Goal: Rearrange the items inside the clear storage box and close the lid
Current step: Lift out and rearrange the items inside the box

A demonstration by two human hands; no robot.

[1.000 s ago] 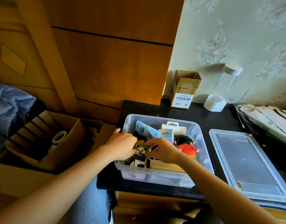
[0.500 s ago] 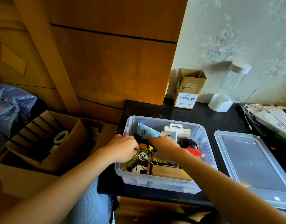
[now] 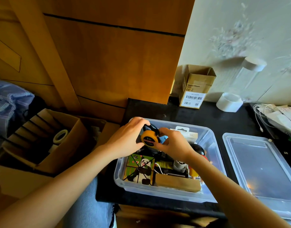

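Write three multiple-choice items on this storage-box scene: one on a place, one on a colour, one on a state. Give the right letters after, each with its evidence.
1. Where does the lid lie?
A. on the box
B. on the black table, right of the clear storage box
C. in the cardboard box on the floor

2. What colour is the tape measure?
A. yellow with black
B. red
C. white

3. How is the tape measure held?
A. it lies loose in the box
B. the right hand alone lifts it
C. both hands hold it above the box

Answers: 1 B, the lid rests flat on the tabletop beside the box, which stands open. 2 A, its round yellow face reads 2 m and a black part shows at its top. 3 C, the left hand and the right hand each curl fingers round it over the box's contents.
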